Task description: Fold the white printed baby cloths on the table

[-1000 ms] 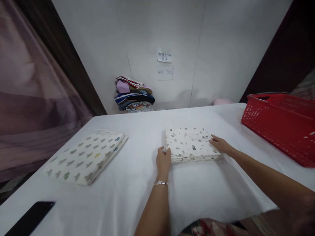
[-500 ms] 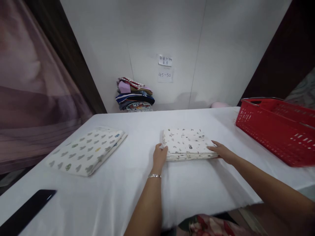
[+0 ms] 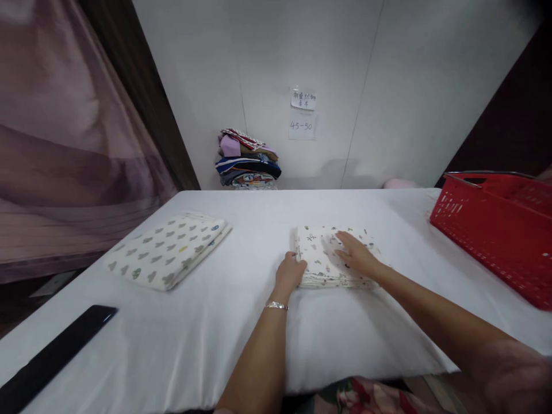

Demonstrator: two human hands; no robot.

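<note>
The folded cloth lies on the white table, its layered edge facing the person; the left hand touches its left side near the front corner with fingers bent, though whether they pinch it I cannot tell. The right hand is over its top, fingers spread and unclenched. Well to the left are a cloud-print cloth and a phone, with a red basket to the right.
</note>
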